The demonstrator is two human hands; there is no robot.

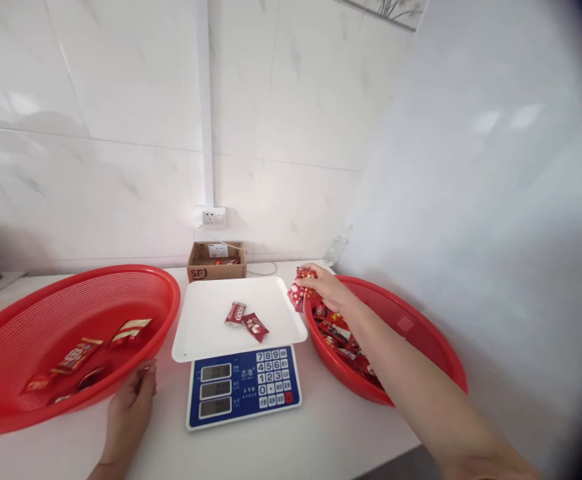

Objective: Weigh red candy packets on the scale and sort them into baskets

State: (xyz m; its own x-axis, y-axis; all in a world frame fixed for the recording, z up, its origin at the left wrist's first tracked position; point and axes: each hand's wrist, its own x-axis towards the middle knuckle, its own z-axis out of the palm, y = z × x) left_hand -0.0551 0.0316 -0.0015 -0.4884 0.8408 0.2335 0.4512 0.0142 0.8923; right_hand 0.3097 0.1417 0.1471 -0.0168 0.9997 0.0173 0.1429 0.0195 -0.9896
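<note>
My right hand [323, 283] is closed on a few red snack packets [298, 292], held over the left rim of the right red basket [421, 333], which holds several more packets. My left hand [131, 400] rests with curled fingers against the front rim of the left red basket [71, 293]; several packets lie inside that basket. Between the baskets stands a scale [243, 387] with a blue keypad front and a white tray [205, 327]. Two red packets [245, 319] lie on the tray.
A small cardboard box [217, 261] stands at the back by the wall, under a power socket [214, 217] with a white cable. A clear plastic item [335, 250] sits behind the right basket. The white counter's front edge runs along the bottom right.
</note>
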